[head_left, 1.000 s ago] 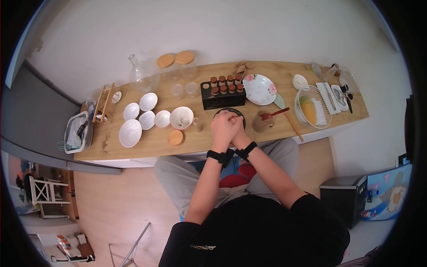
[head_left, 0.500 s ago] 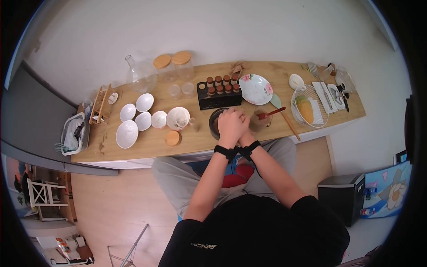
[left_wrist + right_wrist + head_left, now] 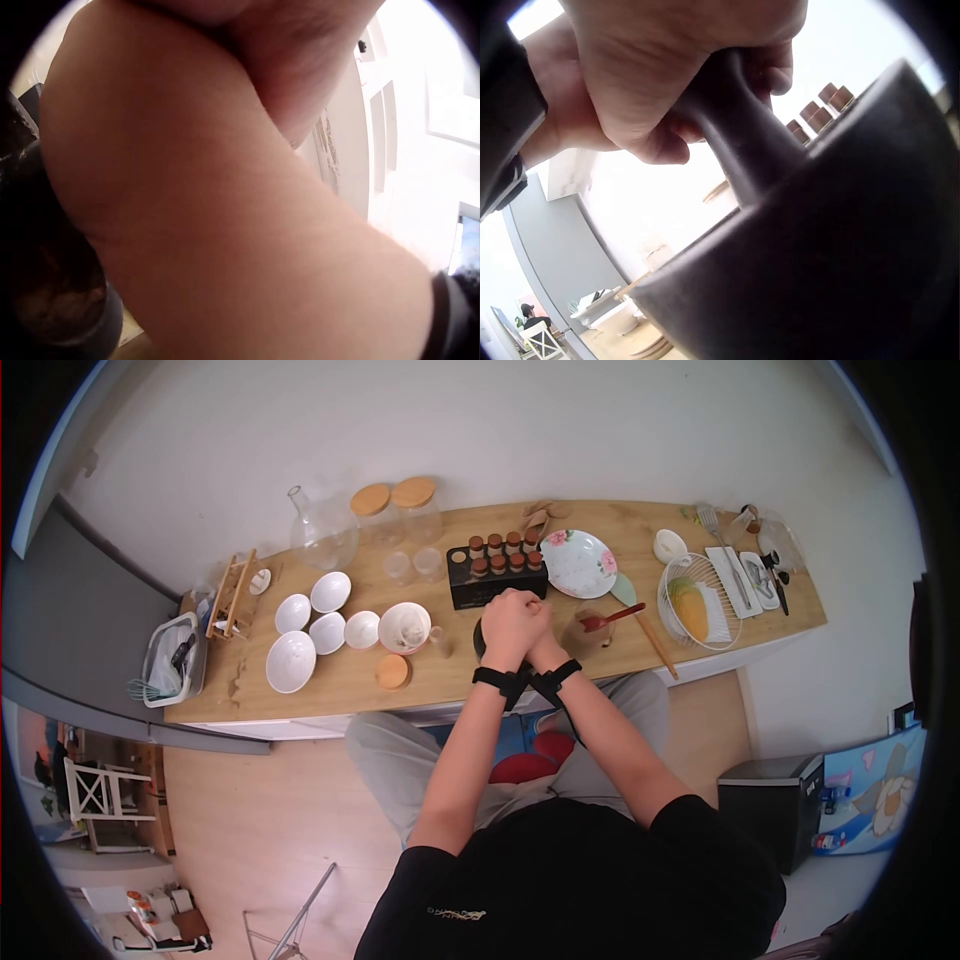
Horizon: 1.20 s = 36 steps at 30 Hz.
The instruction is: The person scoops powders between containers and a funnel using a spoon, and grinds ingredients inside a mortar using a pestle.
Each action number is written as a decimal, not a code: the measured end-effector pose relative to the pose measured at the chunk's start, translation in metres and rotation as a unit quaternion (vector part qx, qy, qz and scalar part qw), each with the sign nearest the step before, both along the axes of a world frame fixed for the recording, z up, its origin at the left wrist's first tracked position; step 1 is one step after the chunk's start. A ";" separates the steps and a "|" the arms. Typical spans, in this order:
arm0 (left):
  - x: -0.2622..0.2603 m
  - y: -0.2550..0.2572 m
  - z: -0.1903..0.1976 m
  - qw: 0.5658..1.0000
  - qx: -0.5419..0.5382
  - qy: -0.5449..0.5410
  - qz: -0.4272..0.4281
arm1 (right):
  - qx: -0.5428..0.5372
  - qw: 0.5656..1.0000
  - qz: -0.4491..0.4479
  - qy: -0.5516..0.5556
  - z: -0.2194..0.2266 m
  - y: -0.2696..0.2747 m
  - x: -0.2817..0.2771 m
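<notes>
Both hands are stacked together over a dark mortar (image 3: 840, 255) near the counter's front edge. The left hand (image 3: 511, 628) lies uppermost in the head view, fingers curled over the top of a dark pestle (image 3: 750, 146). Close beside and partly beneath it, the right hand (image 3: 545, 647) also grips the pestle. The right wrist view shows curled fingers around the pestle's shaft, its lower end hidden inside the mortar. Brownish contents (image 3: 64, 300) show in the mortar in the left wrist view. In the head view the hands cover most of the mortar.
A black spice rack (image 3: 485, 595) stands behind the hands. To the right are a glass jar (image 3: 585, 632) with a red spoon (image 3: 612, 617), a floral plate (image 3: 578, 565) and a wire basket (image 3: 705, 643). White bowls (image 3: 290, 662) and a wooden lid (image 3: 392, 672) lie left.
The joined hands shifted right, then moved back left and slightly farther from the body, still on the pestle. The mortar's rim is more covered now than half a second ago.
</notes>
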<state>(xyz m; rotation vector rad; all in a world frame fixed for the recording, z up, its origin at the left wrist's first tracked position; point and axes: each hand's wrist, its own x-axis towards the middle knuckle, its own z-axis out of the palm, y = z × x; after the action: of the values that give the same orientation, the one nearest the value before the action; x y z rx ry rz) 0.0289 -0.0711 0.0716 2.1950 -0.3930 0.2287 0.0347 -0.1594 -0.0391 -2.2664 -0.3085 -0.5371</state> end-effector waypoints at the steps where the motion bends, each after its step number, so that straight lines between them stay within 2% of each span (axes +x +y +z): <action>1: -0.003 -0.005 -0.002 0.999 0.032 -0.020 -0.011 | -0.008 1.000 0.002 -0.005 0.002 0.001 -0.005; 5: -0.028 -0.011 -0.014 0.992 0.074 -0.102 -0.016 | -0.039 0.999 0.012 -0.022 0.007 0.004 -0.019; 10: -0.041 0.012 -0.014 0.995 0.022 -0.099 0.013 | -0.068 0.996 0.030 -0.046 0.006 0.009 -0.024; 12: -0.033 0.022 -0.012 0.999 -0.038 -0.030 0.021 | -0.079 0.994 0.039 -0.061 0.006 0.012 -0.021; 13: -0.028 0.025 -0.010 0.999 -0.037 -0.032 0.023 | -0.085 0.993 0.044 -0.068 0.007 0.013 -0.020; 14: -0.022 0.026 -0.007 0.999 -0.045 -0.018 0.019 | -0.088 0.994 0.060 0.018 -0.003 0.010 -0.008; 15: -0.015 0.026 -0.005 0.998 -0.053 -0.005 0.014 | -0.088 0.994 0.060 0.017 -0.003 0.010 -0.008; 18: 0.004 0.013 -0.003 1.000 -0.021 -0.009 0.003 | -0.089 0.995 0.053 0.013 0.004 -0.007 0.009; 23: -0.006 -0.016 -0.006 0.997 0.068 -0.010 -0.022 | -0.094 0.994 0.045 0.014 -0.002 -0.022 -0.007; 25: -0.020 -0.018 -0.012 0.993 0.070 -0.091 -0.017 | -0.093 0.995 0.044 0.017 -0.010 -0.019 -0.020; 27: -0.034 -0.012 -0.015 0.992 0.076 -0.101 -0.012 | -0.089 0.995 0.042 0.020 -0.019 -0.024 -0.043; 29: -0.042 0.001 -0.017 0.992 0.019 -0.123 0.016 | -0.085 0.995 0.042 0.022 -0.028 -0.015 -0.052; 31: -0.040 0.017 -0.015 0.995 0.001 -0.099 0.018 | -0.079 0.996 0.044 0.023 -0.028 -0.003 -0.048; 33: -0.031 0.029 -0.013 0.997 -0.070 -0.023 0.038 | -0.073 0.996 0.049 0.022 -0.025 0.005 -0.029; 36: -0.007 0.034 -0.005 0.997 -0.068 0.000 0.031 | -0.069 0.996 0.049 0.016 -0.017 0.010 0.000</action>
<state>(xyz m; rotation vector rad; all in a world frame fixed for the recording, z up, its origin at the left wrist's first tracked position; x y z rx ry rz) 0.0219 -0.0373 0.0663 2.0743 -0.2999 0.2805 0.0344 -0.1496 -0.0562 -2.3754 -0.4492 -0.4400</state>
